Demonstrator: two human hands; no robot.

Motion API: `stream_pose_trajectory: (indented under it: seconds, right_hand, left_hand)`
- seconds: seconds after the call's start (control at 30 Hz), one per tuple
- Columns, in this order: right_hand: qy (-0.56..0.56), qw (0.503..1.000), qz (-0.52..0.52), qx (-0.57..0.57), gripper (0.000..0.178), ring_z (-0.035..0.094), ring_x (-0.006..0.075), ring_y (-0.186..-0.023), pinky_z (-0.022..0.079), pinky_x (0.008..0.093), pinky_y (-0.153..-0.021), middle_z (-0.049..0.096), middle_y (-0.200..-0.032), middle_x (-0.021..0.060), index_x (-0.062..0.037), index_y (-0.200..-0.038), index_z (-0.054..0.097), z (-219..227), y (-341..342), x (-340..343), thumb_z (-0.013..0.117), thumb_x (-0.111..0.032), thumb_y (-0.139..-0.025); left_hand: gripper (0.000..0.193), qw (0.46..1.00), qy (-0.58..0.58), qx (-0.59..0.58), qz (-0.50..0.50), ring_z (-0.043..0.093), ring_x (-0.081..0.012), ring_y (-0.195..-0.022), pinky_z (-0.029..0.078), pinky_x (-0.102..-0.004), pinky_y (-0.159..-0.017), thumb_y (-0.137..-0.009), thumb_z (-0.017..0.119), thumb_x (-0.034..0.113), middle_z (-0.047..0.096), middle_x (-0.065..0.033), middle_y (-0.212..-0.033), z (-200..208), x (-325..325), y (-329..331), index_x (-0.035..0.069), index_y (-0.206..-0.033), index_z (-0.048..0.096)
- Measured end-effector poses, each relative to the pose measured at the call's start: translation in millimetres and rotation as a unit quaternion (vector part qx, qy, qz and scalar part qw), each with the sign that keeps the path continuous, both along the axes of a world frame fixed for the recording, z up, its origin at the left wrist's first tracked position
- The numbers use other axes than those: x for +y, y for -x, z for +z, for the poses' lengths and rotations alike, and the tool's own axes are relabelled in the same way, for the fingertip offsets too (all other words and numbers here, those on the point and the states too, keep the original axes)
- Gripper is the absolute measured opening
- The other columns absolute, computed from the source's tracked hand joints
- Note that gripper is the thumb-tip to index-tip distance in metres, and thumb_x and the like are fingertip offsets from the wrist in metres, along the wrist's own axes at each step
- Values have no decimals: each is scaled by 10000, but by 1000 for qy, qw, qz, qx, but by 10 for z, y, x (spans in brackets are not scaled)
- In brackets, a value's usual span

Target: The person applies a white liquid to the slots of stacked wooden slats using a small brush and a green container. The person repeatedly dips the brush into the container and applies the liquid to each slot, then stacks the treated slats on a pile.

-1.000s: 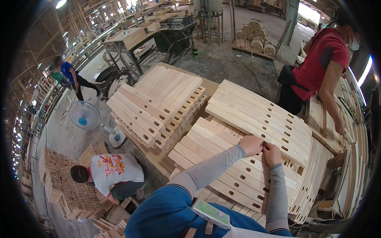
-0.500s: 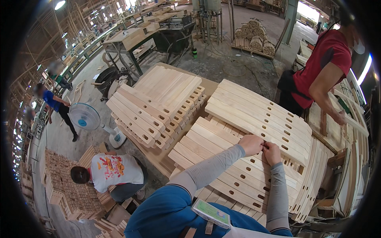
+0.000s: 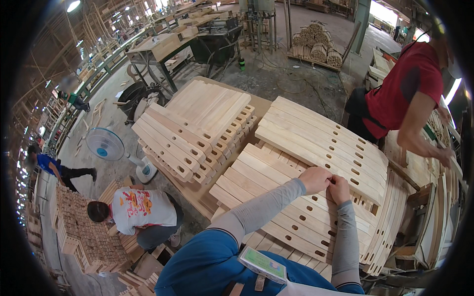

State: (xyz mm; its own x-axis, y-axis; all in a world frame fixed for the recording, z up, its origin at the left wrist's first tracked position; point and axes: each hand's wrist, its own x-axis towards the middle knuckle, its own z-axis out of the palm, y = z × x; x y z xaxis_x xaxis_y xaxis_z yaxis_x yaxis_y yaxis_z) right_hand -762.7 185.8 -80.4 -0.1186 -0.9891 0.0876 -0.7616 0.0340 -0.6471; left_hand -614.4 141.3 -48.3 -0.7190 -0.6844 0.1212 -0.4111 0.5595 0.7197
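Observation:
Over a stack of pale wooden slats (image 3: 276, 181) with oval slots, my two hands meet fingertip to fingertip. My left hand (image 3: 316, 180) is closed, its fingers pinched together. Against it my right hand (image 3: 339, 190) is closed too, thumb and fingers pressed together. Whatever lies between the fingertips is too small or too hidden to make out. Just beyond the hands lies a higher layer of slotted wooden slats (image 3: 301, 129), set side by side.
Another slat stack (image 3: 197, 118) stands to the left on the same board. Beyond it are a standing fan (image 3: 105, 144) and a crouching person (image 3: 143, 209) beside piled wood pieces (image 3: 89, 232). At right a person in red (image 3: 402, 91) handles wood pieces.
My hands stay almost in place, fingertips still together. The person in red has shifted right with arms moved outward. On the left, the walking person in blue has moved further left and nearer.

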Motion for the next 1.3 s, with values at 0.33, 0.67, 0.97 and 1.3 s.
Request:
stream_pose_trajectory:
  seconds: [0.33, 0.67, 0.97, 1.3]
  right_hand:
    - [20, 999, 4, -25, 171, 601, 342, -710, 470, 398, -619, 607, -731, 198, -35, -791, 638, -89, 38, -17, 582, -158, -685]
    - [-3, 1000, 19, -12, 192, 601, 349, -720, 474, 394, -632, 612, -744, 194, -37, -791, 639, -11, 16, 9, 590, -183, -676]
    - [3, 1000, 21, -5, 194, 586, 369, -726, 465, 399, -636, 596, -744, 215, -29, -794, 633, -7, 3, 4, 577, -182, -688]
    - [23, 999, 24, -5, 183, 575, 384, -728, 459, 415, -635, 587, -743, 225, -16, -772, 617, -5, -9, 7, 563, -174, -699]
  left_hand:
    - [158, 991, 27, 111, -65, 557, -344, -746, 445, -408, -671, -686, 490, 94, 586, -184, -768, -87, 20, 71, -5, -746, 597]
    - [195, 996, 17, 31, -82, 545, -369, -723, 444, -438, -666, -727, 478, 179, 571, -193, -710, -137, 6, 96, 5, -729, 567]
    - [214, 998, 36, 14, -53, 559, -376, -726, 444, -465, -670, -744, 448, 179, 587, -208, -730, -132, 47, 94, 7, -755, 574]
    - [202, 999, 20, 25, -33, 562, -373, -736, 448, -454, -673, -723, 448, 160, 591, -204, -740, -122, 57, 105, 4, -743, 574]
